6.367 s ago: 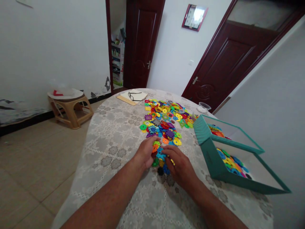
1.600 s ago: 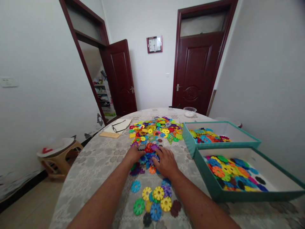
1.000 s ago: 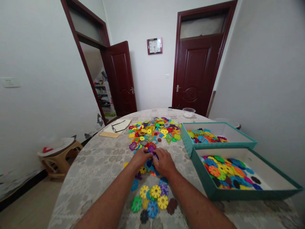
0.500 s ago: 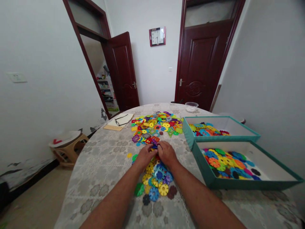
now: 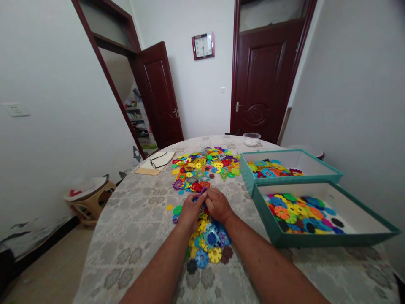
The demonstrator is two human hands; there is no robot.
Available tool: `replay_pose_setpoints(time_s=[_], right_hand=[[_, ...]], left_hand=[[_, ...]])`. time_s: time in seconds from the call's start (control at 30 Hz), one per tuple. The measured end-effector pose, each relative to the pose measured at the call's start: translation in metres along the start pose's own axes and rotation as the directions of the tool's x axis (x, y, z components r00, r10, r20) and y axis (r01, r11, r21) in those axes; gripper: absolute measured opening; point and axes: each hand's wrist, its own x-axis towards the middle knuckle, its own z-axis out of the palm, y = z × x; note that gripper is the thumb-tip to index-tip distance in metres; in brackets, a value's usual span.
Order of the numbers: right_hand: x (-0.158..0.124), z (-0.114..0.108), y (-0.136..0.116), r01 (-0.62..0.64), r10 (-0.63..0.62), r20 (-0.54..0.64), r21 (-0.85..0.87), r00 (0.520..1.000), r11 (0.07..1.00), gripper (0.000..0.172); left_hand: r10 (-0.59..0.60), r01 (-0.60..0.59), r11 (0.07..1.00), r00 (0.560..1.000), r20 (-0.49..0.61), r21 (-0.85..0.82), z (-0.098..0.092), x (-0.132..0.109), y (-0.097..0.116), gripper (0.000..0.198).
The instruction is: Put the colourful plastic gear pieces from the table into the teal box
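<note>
My left hand (image 5: 191, 210) and my right hand (image 5: 218, 205) meet over the middle of the table, fingers closed around a purple plastic interlocking piece (image 5: 202, 193). Most of that piece is hidden by the fingers. Just below the hands, between my forearms, lies a pile of gear-shaped interlocking discs, among them a blue disc (image 5: 201, 258), a yellow disc (image 5: 215, 255), a brown disc (image 5: 226, 254) and a black disc (image 5: 191, 266). Beyond the hands spreads a larger heap of mixed colourful pieces (image 5: 209, 162).
At right stand a dark green box (image 5: 329, 241) and a lighter teal box (image 5: 297, 183), both holding loose pieces. Glasses (image 5: 158, 160) rest on paper at the left. A clear bowl (image 5: 252, 139) sits at the far edge. Patterned cloth (image 5: 126, 228) covers the round table.
The view has shifted slightly. Both hands stay together on the purple piece; my left hand has turned a little, and the right fingers have curled in more.
</note>
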Motion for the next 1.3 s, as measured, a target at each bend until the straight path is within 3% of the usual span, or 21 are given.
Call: replay_pose_setpoints(time_s=[0.2, 0.37, 0.63, 0.9, 1.17, 1.3], right_hand=[[0.002, 0.0, -0.003, -0.014, 0.017, -0.047, 0.054, 0.999, 0.998, 0.028], [0.003, -0.001, 0.0, -0.151, 0.173, -0.128, 0.166, 0.977, 0.975, 0.031], [0.003, -0.004, 0.012, -0.307, 0.385, -0.155, 0.373, 0.91, 0.876, 0.032], [0.004, -0.006, 0.021, -0.331, 0.507, -0.224, 0.534, 0.832, 0.778, 0.028], [0.004, -0.005, 0.014, -0.348, 0.559, -0.256, 0.564, 0.789, 0.749, 0.029], [0.004, -0.002, 0.013, -0.335, 0.605, -0.261, 0.639, 0.753, 0.692, 0.027]], left_hand=[[0.017, -0.017, 1.0, 1.0, 0.017, -0.008, 0.0, 0.002, -0.005, 0.053], [0.041, -0.044, 0.998, 0.996, 0.08, 0.035, 0.0, -0.003, -0.006, 0.047], [0.099, -0.133, 0.968, 0.982, 0.163, 0.212, 0.005, -0.012, 0.004, 0.046], [0.202, -0.24, 0.933, 0.966, 0.161, 0.269, 0.016, -0.014, 0.007, 0.04], [0.229, -0.261, 0.938, 0.96, 0.16, 0.226, 0.018, -0.016, 0.007, 0.038], [0.213, -0.238, 0.952, 0.967, 0.142, 0.194, 0.018, -0.016, 0.007, 0.034]])
